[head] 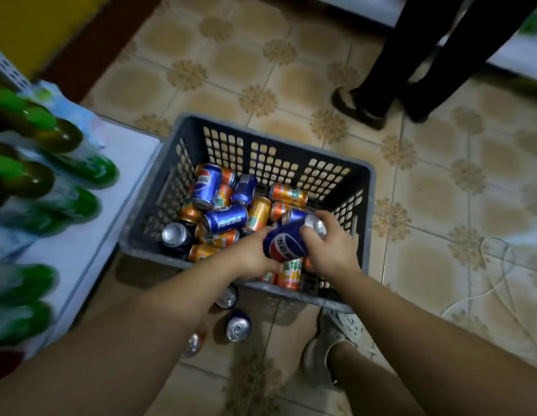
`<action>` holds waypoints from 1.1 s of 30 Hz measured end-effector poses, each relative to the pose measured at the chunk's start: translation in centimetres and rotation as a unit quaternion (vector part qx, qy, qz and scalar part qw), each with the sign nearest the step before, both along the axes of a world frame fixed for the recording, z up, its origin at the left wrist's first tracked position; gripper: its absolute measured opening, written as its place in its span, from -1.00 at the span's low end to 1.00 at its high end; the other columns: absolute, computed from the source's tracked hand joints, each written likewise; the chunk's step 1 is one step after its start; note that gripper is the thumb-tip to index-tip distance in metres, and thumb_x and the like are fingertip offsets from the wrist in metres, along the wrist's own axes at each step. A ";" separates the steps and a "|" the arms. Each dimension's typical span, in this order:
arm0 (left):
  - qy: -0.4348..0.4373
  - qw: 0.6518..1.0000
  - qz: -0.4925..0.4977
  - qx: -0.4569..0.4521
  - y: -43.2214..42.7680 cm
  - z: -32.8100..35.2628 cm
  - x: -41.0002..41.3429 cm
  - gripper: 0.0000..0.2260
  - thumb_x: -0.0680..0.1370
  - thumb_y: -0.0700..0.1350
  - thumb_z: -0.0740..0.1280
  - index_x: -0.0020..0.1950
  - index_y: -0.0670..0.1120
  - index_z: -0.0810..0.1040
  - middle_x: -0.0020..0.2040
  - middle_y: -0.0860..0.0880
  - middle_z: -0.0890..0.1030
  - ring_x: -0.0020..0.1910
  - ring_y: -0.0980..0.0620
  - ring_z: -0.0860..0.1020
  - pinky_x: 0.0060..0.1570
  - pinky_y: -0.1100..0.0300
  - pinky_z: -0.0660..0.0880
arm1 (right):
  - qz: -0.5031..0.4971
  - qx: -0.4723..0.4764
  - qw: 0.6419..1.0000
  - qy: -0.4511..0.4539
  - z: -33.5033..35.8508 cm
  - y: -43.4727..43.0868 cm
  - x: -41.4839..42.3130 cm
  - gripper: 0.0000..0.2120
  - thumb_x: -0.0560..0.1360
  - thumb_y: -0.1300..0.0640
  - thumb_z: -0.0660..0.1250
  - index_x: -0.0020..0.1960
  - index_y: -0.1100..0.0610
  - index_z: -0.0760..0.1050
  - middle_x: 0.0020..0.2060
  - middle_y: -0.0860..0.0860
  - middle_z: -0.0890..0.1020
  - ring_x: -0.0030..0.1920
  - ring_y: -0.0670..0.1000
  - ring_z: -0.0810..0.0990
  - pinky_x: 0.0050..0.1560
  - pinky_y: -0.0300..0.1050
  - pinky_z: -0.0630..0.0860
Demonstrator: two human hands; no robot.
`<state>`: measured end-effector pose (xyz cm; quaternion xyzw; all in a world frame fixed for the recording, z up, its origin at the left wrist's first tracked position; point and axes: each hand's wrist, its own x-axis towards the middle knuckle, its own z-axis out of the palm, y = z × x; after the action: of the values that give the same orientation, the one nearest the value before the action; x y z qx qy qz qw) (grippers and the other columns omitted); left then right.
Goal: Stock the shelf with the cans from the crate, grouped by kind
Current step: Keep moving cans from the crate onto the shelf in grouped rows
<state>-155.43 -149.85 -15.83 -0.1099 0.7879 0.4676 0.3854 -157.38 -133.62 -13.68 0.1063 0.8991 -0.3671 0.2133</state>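
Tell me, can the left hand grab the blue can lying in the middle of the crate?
Probably, but not right now. The left hand and right hand both hold another blue can. The middle can lies uncovered on top of the pile in the crate, just beyond the left hand.

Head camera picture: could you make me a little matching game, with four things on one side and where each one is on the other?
Things:
1. topmost blue can
2. orange cans
3. green-capped bottles
4. crate

Places:
A. on the white shelf
B. standing on the tiled floor
C. gripped between the left hand and right hand
D. lying loose inside the crate

Pairs: 1-C, 2-D, 3-A, 4-B.
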 end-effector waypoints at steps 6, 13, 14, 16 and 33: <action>0.010 0.925 0.313 0.213 -3.9 10.2 3.0 -0.50 0.51 -0.17 0.39 0.37 0.08 0.29 0.20 -0.02 0.56 0.13 -0.09 0.57 0.09 -0.11 0.52 | -0.196 -0.301 0.933 0.004 9.8 -4.7 2.5 -0.87 0.57 0.10 0.16 0.00 0.09 0.47 -0.04 0.16 0.58 -0.17 0.04 0.59 -0.30 -0.16 0.54; 0.184 0.853 0.413 0.262 -10.7 25.1 8.5 -0.56 0.51 -0.26 0.36 0.34 -0.01 0.36 0.11 -0.08 0.55 -0.06 -0.09 0.59 -0.07 -0.07 0.53 | -0.041 -0.384 0.922 -0.009 21.3 -11.0 6.8 -0.82 0.47 0.13 0.28 0.04 0.16 0.52 -0.13 0.12 0.59 -0.16 0.10 0.54 -0.19 -0.07 0.47; 0.210 0.849 0.414 0.253 -11.7 27.0 9.7 -0.53 0.49 -0.26 0.38 0.34 0.02 0.35 0.15 -0.05 0.53 -0.04 -0.07 0.59 -0.14 -0.03 0.57 | 0.017 -0.379 0.925 -0.001 22.9 -11.8 7.7 -0.79 0.50 0.19 0.28 0.13 0.15 0.49 -0.04 0.14 0.60 -0.13 0.10 0.57 -0.20 -0.08 0.50; 0.263 0.840 0.420 0.223 -13.8 30.5 12.2 -0.50 0.46 -0.26 0.42 0.32 0.06 0.36 0.17 0.00 0.51 -0.03 -0.04 0.58 -0.29 0.09 0.55 | 0.123 -0.367 0.922 0.009 25.9 -13.8 9.5 -0.66 0.46 0.18 0.35 0.23 0.10 0.45 0.08 0.12 0.59 -0.04 0.08 0.62 -0.10 -0.10 0.56; 0.427 0.701 0.567 -0.073 -28.6 46.8 46.1 -0.47 0.35 -0.27 0.52 0.21 0.05 0.41 0.01 0.08 0.56 0.01 0.10 0.54 0.10 0.07 0.51 | 0.606 -0.243 0.732 0.194 39.7 -36.7 34.9 -0.31 0.38 -0.03 0.48 0.41 0.01 0.23 0.21 -0.05 0.52 0.16 -0.02 0.53 0.09 -0.13 0.47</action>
<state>-109.31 -178.48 30.96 -0.3521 0.6885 0.5354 -0.3395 -122.51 -170.30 26.00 -0.5905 0.6750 -0.3782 0.2297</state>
